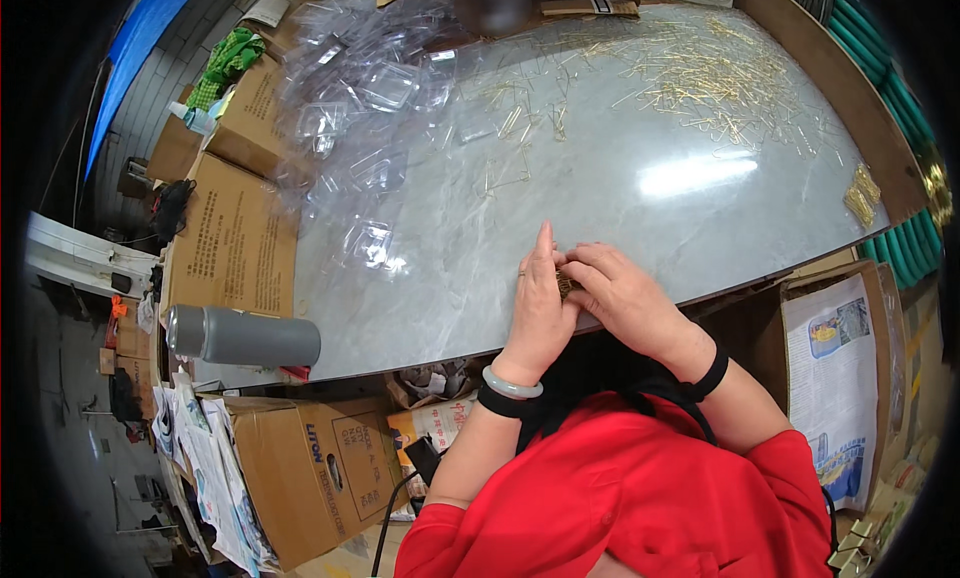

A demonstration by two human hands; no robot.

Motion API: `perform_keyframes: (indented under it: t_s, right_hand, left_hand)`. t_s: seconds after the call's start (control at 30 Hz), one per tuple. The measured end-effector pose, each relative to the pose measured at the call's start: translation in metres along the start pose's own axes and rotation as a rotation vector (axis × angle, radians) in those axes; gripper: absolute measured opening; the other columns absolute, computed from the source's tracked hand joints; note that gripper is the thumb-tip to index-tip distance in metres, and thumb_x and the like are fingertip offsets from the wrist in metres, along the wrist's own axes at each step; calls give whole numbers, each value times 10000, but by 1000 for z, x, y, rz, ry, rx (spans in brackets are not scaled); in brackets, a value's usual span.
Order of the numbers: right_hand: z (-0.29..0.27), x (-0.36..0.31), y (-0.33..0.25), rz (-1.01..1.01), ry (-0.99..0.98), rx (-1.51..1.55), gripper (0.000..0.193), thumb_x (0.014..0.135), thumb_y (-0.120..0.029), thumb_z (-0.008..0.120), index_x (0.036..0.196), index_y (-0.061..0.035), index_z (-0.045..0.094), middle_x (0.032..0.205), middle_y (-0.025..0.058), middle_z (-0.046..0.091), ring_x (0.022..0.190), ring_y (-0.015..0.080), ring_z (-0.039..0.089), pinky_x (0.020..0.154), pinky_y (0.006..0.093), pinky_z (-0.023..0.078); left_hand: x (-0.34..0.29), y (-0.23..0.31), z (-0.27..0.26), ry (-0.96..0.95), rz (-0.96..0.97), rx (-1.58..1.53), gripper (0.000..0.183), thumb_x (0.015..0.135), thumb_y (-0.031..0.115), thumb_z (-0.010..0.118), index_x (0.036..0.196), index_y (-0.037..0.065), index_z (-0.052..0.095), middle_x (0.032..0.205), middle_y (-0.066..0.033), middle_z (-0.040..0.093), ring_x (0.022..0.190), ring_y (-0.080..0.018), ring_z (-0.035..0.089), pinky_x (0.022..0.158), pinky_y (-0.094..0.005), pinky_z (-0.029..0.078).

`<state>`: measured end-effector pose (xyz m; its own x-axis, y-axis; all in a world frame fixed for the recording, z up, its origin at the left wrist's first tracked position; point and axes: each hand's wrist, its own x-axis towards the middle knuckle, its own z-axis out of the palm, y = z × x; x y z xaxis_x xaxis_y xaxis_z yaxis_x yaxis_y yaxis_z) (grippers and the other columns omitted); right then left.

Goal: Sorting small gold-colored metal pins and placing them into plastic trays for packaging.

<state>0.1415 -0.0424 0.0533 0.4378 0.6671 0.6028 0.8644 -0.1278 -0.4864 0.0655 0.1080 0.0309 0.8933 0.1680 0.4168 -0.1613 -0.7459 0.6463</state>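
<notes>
Two hands meet at the near edge of the grey table (620, 158), working one small bundle of gold pins (566, 282). Left hand (541, 313) stands edge-up, fingers straight and together, pressed flat against the bundle's left side like a stop. Right hand (622, 296) is curled over the bundle, fingers narrow and pinching it from the right. Bundle is mostly hidden between them; only a sliver of brass shows, so can't tell the count or whether the ends are flush.

Judgement on doing this step well:
- keep the left palm vertical and steady as the datum, tap the pins against it to square the ends
- roll lightly with the right fingertips so crossed pins drop parallel; don't squeeze hard, thin wire likely bends
- stay over the table, not past its edge, so strays land on the surface rather than in the boxes below

Loose pins (720, 78) lie scattered across the far right of the table, well apart from the hands. Clear plastic trays (370, 128) are heaped far left. Grey flask (243, 336) lies on its side at the near-left corner.
</notes>
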Motion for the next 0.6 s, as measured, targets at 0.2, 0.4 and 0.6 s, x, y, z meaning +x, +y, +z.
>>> perform_keyframes:
  t_s: [0.2, 0.4, 0.6]
  right_hand:
    - [-2, -10, 10, 60, -22, -58, 334, 852, -5, 624, 1184, 10, 595, 1144, 168, 618, 1096, 357, 612, 939, 430, 522]
    - [-9, -7, -1, 163, -20, 118, 414, 865, 28, 572, 1277, 53, 534, 1284, 230, 562, 1197, 408, 554, 1001, 435, 492]
    - [-2, -9, -1, 56, -145, -70, 484, 871, 12, 559, 1348, 80, 516, 1427, 259, 478, 1352, 409, 461, 1100, 439, 440]
  left_hand:
    - [4, 7, -12, -120, 63, -34, 944, 801, 0, 736, 1587, 18, 215, 1293, -188, 565, 1204, -358, 542, 1063, -450, 419]
    - [0, 1, -11, -148, 54, -37, 927, 836, -30, 688, 1606, 30, 174, 1353, -201, 543, 1246, -369, 525, 1076, -444, 414]
    - [3, 3, -10, -139, -11, -140, 938, 858, -55, 646, 1620, 45, 107, 1443, -224, 491, 1341, -383, 479, 1126, -444, 395]
